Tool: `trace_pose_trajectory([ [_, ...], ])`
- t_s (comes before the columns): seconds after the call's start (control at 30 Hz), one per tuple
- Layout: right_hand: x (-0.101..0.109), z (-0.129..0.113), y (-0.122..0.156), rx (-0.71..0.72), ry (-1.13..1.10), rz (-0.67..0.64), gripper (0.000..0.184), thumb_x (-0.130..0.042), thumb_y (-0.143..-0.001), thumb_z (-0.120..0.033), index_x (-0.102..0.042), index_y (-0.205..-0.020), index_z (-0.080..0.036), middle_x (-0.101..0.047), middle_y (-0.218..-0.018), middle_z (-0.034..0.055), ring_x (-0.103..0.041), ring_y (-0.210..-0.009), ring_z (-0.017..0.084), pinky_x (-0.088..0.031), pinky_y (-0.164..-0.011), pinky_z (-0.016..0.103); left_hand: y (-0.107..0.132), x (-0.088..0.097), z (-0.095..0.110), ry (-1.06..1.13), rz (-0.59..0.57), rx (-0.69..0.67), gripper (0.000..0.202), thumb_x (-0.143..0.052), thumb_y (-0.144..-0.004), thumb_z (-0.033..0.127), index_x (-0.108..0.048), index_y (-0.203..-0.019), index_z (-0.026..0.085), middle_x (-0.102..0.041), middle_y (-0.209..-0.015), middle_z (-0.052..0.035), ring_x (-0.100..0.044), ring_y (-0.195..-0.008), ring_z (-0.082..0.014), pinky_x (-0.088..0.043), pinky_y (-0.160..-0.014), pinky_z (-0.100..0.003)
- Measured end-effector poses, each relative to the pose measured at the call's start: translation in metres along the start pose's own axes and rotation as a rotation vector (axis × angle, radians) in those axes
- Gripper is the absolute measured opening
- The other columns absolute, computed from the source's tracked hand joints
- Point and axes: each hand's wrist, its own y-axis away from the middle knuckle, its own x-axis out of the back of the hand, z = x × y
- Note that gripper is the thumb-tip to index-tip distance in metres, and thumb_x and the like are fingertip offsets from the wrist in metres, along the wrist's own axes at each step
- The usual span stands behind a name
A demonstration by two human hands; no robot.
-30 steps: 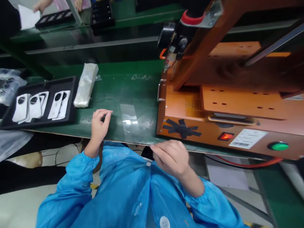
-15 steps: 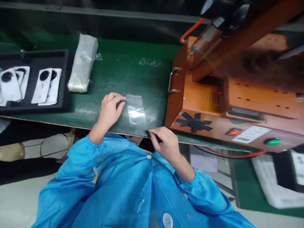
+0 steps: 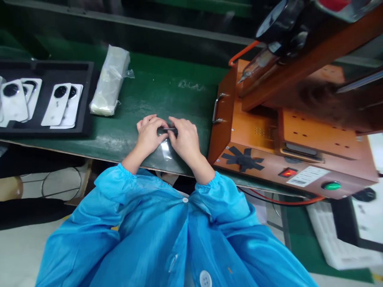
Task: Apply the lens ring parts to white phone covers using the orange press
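Note:
My left hand point(image 3: 150, 134) and my right hand point(image 3: 186, 140) have come together over the green bench top. Fingers and thumbs of both are closed on a thin dark strip point(image 3: 167, 129), which shows edge-on in the small gap between them. Whether this strip belongs to the clear film below is not plain. The clear film point(image 3: 166, 150), shiny and see-through, lies on the bench just under and in front of my hands. Its far end is hidden by my fingers.
Left stands a black tray point(image 3: 87, 95) of white phone-back panels point(image 3: 56, 105). Beside it lies a plastic-wrapped block point(image 3: 109, 81). An orange press machine point(image 3: 224, 131) with a lit red switch point(image 3: 288, 172) and green button point(image 3: 331, 186) occupies the right. The bench's front edge point(image 3: 119, 160) runs before me.
My right hand has moved up and left from the film's near corner to meet my left hand, which shifted slightly right. Both now grip the thin dark strip. The view has shifted slightly.

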Motion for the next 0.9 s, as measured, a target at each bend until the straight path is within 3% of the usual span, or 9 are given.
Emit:
trace_pose_trajectory([
  [0.13, -0.004, 0.006, 0.004, 0.011, 0.077, -0.03, 0.02, -0.059, -0.105, -0.024, -0.078, -0.11, -0.022, -0.081, -0.109, 0.0096, -0.071, -0.104, 0.029, -0.049, -0.092, 0.043, -0.002, -0.005, 0.001, 0.036, 0.037, 0.046, 0.014, -0.081, -0.091, 0.014, -0.075, -0.082, 0.023, -0.084, -0.116, -0.002, -0.056, -0.146, -0.0317, -0.032, -0.121, -0.056],
  [0.23, 0.0, 0.008, 0.015, 0.071, 0.163, 0.014, 0.026, -0.055, -0.108, -0.023, -0.08, -0.113, -0.022, -0.083, -0.111, 0.0104, -0.073, -0.103, 0.028, -0.048, -0.094, 0.044, -0.002, -0.007, -0.002, 0.013, 0.016, 0.019, 0.011, -0.083, -0.094, 0.022, -0.081, -0.084, 0.025, -0.084, -0.124, -0.0017, -0.053, -0.148, -0.0331, -0.031, -0.122, -0.058],
  [0.33, 0.003, 0.012, 0.021, 0.149, 0.213, 0.065, 0.029, -0.052, -0.11, -0.021, -0.08, -0.117, -0.023, -0.083, -0.122, 0.0104, -0.076, -0.106, 0.027, -0.047, -0.099, 0.045, -0.001, -0.005, -0.006, -0.056, -0.042, -0.049, 0.007, -0.08, -0.098, 0.028, -0.086, -0.101, 0.03, -0.079, -0.139, -0.0019, -0.049, -0.153, -0.035, -0.029, -0.123, -0.062],
  [0.5, 0.008, 0.02, 0.028, 0.274, 0.239, 0.087, 0.027, -0.056, -0.109, -0.02, -0.079, -0.123, -0.023, -0.081, -0.129, 0.0117, -0.076, -0.11, 0.027, -0.047, -0.096, 0.046, 0.001, 0.006, -0.011, -0.184, -0.172, -0.175, 0.051, -0.082, -0.095, 0.042, -0.073, -0.144, 0.028, -0.058, -0.165, -0.0079, -0.043, -0.158, -0.0381, -0.022, -0.129, -0.065],
  [0.63, 0.014, 0.017, 0.035, 0.39, 0.226, 0.187, 0.02, -0.061, -0.104, -0.016, -0.079, -0.11, -0.025, -0.08, -0.126, 0.0115, -0.074, -0.114, 0.03, -0.051, -0.092, 0.047, -0.002, 0.011, -0.014, -0.254, -0.261, -0.209, 0.067, -0.076, -0.097, 0.051, -0.061, -0.157, 0.025, -0.046, -0.174, -0.0099, -0.038, -0.162, -0.0383, -0.015, -0.133, -0.068],
  [0.77, 0.025, 0.006, 0.04, 0.372, 0.129, 0.387, 0.017, -0.065, -0.098, -0.014, -0.076, -0.109, -0.023, -0.075, -0.115, 0.0137, -0.073, -0.106, 0.029, -0.06, -0.087, 0.044, -0.007, 0.013, -0.013, -0.281, -0.335, -0.227, 0.087, -0.077, -0.092, 0.052, -0.046, -0.168, 0.02, -0.029, -0.182, -0.0153, -0.028, -0.167, -0.039, -0.011, -0.135, -0.067],
  [0.83, 0.033, -0.001, 0.042, 0.363, 0.094, 0.449, 0.019, -0.064, -0.098, -0.013, -0.075, -0.11, -0.022, -0.074, -0.102, 0.0102, -0.074, -0.094, 0.025, -0.062, -0.082, 0.04, -0.007, 0.019, -0.01, -0.248, -0.324, -0.24, 0.091, -0.075, -0.091, 0.045, -0.04, -0.171, 0.018, -0.023, -0.183, -0.017, -0.028, -0.168, -0.0382, -0.017, -0.135, -0.063],
  [0.9, 0.043, -0.006, 0.045, 0.372, 0.057, 0.457, 0.02, -0.063, -0.098, -0.011, -0.075, -0.111, -0.022, -0.073, -0.096, 0.0078, -0.073, -0.087, 0.023, -0.061, -0.078, 0.036, -0.005, 0.038, -0.013, -0.192, -0.222, -0.27, 0.083, -0.067, -0.093, 0.036, -0.042, -0.17, 0.021, -0.031, -0.181, -0.0153, -0.037, -0.164, -0.0339, -0.028, -0.133, -0.056],
])
